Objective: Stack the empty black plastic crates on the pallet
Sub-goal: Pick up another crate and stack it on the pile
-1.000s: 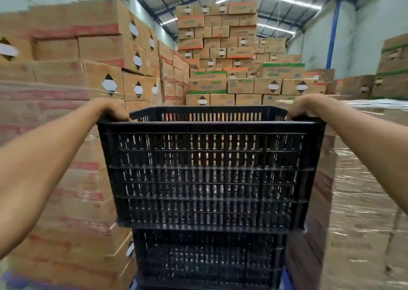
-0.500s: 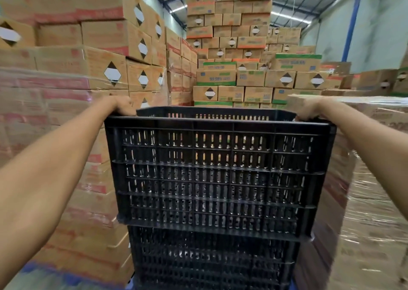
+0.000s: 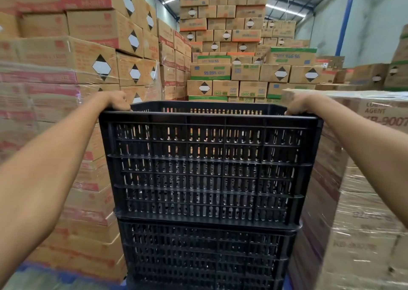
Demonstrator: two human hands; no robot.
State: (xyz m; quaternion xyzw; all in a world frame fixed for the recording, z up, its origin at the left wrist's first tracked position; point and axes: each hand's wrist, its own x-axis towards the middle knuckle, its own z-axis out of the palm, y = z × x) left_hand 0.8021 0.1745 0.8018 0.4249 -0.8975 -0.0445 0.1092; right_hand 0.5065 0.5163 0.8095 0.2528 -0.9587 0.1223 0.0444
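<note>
A black slotted plastic crate [image 3: 207,168] sits on top of a second black crate [image 3: 207,254] straight in front of me. My left hand [image 3: 117,101] grips the top crate's rim at its left corner. On the right corner of that rim, my right hand [image 3: 298,104] holds on the same way. The top crate's base rests on the lower crate's rim. A sliver of blue pallet [image 3: 287,283] shows at the bottom; most of it is hidden by the crates.
Shrink-wrapped cardboard boxes [image 3: 66,113] rise close on the left. Another wrapped stack [image 3: 364,179] stands tight against the right. Tall piles of cartons [image 3: 231,47] fill the aisle beyond the crates. A blue pillar [image 3: 345,20] stands at the far right wall.
The top crate has come down slightly onto the lower crate, and my view has shifted up and closer. Both hands stay on the rim corners.
</note>
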